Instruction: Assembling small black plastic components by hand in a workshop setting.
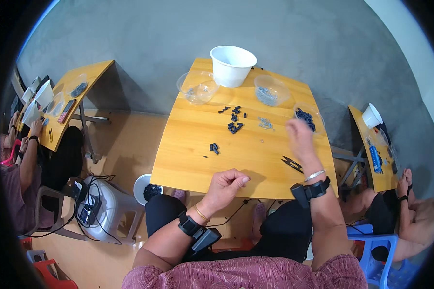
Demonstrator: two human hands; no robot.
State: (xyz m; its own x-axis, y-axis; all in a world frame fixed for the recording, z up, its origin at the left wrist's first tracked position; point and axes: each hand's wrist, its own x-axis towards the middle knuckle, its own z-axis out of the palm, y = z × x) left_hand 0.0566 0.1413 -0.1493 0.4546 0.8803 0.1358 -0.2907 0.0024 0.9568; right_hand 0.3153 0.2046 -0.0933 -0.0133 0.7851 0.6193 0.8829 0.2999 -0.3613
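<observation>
My left hand [223, 189] is over the near edge of the wooden table [188, 164], fingers curled and thumb pressed against them. Whatever it may hold is hidden. Farther right, my right hand [301, 138] is beside a clear plastic bowl [319, 126] of small black parts [305, 115]. Its fingers are blurred, so their grip does not show. Black-handled thread snips [292, 164] lie just below it. Several black cylindrical pieces [234, 128] are scattered mid-table, with a smaller cluster [214, 148] nearer me. To their right is a loose pile of small silvery pieces [265, 123].
At the back stand a white bucket [231, 72], a clear bowl [197, 91] and another clear bowl [271, 91] holding silvery pieces. A white bin [142, 189] and a grey stool [106, 212] with cables are at floor level left. People sit at side tables on both sides.
</observation>
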